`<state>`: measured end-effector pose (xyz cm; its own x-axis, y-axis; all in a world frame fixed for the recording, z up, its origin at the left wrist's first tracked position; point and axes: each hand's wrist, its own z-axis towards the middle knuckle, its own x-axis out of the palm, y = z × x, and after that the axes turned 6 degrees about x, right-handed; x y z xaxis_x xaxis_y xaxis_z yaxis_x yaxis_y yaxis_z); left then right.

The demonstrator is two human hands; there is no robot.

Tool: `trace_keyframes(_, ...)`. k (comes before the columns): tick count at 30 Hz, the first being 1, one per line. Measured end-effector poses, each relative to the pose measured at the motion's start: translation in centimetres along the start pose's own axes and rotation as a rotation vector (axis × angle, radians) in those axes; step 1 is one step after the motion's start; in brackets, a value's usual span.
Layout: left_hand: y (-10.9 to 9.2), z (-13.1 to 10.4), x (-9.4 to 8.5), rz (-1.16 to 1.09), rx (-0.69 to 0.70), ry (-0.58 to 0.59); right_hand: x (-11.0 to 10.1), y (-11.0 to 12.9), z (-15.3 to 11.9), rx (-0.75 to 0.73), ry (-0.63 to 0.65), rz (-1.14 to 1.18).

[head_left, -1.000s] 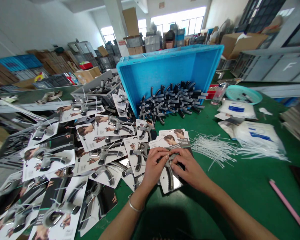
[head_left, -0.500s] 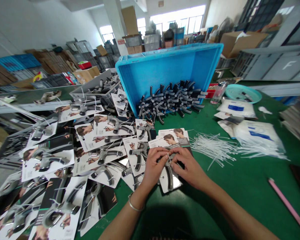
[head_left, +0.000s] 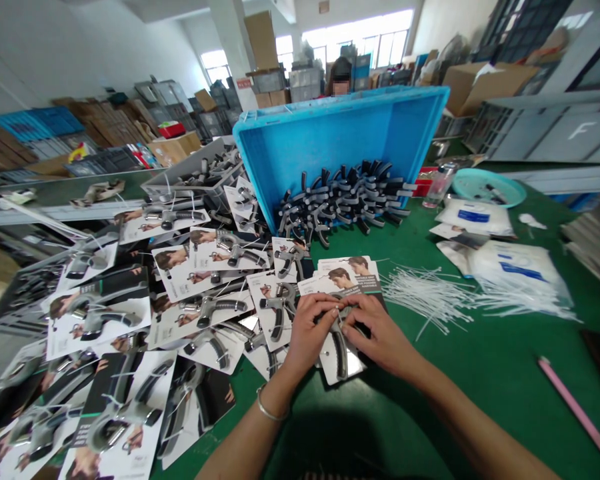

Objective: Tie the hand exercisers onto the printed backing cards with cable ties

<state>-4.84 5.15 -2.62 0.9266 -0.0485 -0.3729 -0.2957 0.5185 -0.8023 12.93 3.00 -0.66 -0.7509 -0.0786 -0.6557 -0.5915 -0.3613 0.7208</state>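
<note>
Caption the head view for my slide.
Left hand and right hand on a carded hand grip, near white zip ties.

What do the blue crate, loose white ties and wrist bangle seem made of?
Blue crate: likely moulded plastic, semi-gloss, given its uniform colour and smooth walls.
White ties: probably smooth plastic; thin, slightly curved strips.
Bangle: silvery and shiny, so perhaps polished metal.

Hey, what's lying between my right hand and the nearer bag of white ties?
In the head view, a loose heap of white ties lies on the green table between your right hand and that bag.
</note>
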Motion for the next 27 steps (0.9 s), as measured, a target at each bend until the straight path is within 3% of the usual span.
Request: trace_keyframes(27, 0.08, -0.09, 0.05, 0.017, 0.028, 0.013, 0.12, -0.11, 0.04, 0.024, -0.016, 0.024)
